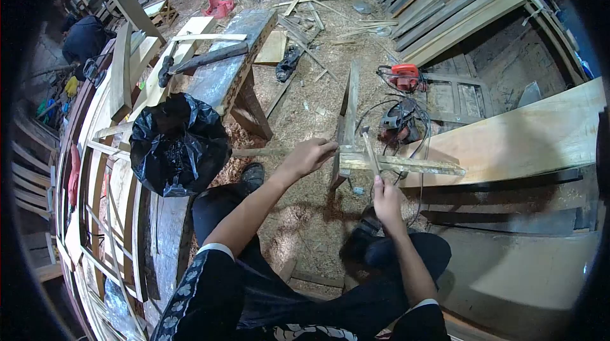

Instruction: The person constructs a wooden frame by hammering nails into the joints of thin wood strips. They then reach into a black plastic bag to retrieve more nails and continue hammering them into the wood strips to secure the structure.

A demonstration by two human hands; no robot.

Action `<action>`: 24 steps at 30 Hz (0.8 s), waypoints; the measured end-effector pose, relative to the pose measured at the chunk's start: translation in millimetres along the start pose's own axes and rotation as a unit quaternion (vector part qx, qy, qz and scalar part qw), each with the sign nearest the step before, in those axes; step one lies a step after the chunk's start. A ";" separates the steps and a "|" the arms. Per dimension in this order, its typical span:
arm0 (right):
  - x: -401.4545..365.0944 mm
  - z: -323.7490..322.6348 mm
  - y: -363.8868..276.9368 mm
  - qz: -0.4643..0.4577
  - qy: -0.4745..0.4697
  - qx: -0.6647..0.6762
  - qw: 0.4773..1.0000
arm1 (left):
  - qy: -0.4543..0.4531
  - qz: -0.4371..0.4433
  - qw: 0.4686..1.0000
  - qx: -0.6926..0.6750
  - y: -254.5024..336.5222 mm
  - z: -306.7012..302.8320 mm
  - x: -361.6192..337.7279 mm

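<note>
My right hand (387,201) is wrapped around the handle of a hammer (371,153), its small head pointing up and away from me. The hammer crosses in front of a narrow wooden bar (422,166). To its left, my left hand (310,159) has its fingertips pinched together by an upright wooden board (348,109), at the bar's left end. Whatever sits between those fingertips is too small to make out. A thin wooden strip (257,152) runs behind my left wrist toward a black plastic bag (181,150).
A wooden bench (219,77) at upper left carries another hammer (210,58). Corded power tools (399,119) lie beyond the bar. A wide plank (521,134) and stacked boards (470,4) are right. Shavings cover the floor; a person (86,39) crouches far left.
</note>
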State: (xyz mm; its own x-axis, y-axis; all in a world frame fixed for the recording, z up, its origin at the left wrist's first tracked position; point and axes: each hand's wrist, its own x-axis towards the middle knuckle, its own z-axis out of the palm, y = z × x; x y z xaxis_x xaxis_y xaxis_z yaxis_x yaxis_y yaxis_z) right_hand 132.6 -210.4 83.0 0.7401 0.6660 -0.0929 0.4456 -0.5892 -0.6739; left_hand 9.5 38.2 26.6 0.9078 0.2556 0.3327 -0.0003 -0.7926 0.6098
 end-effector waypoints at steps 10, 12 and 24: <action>36.7 1.6 -6.5 -0.005 0.011 0.003 1.000 | -0.050 -0.083 0.995 -0.040 20.1 3.4 21.4; 41.9 4.2 -4.3 -0.004 0.033 0.019 0.999 | -0.036 -0.110 0.992 -0.046 24.6 6.1 30.3; 41.1 37.1 -37.9 0.008 0.030 0.379 0.925 | 0.070 -0.199 0.962 -0.171 57.3 -6.2 61.2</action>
State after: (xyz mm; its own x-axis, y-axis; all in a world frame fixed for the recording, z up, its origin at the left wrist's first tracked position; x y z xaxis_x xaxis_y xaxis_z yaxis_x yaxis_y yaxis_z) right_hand 127.5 -143.8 77.6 0.7810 0.6192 -0.0816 -0.0295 -0.0939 -0.9951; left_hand 62.5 11.9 86.4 0.7992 0.5924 0.1020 0.1768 -0.3938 0.9020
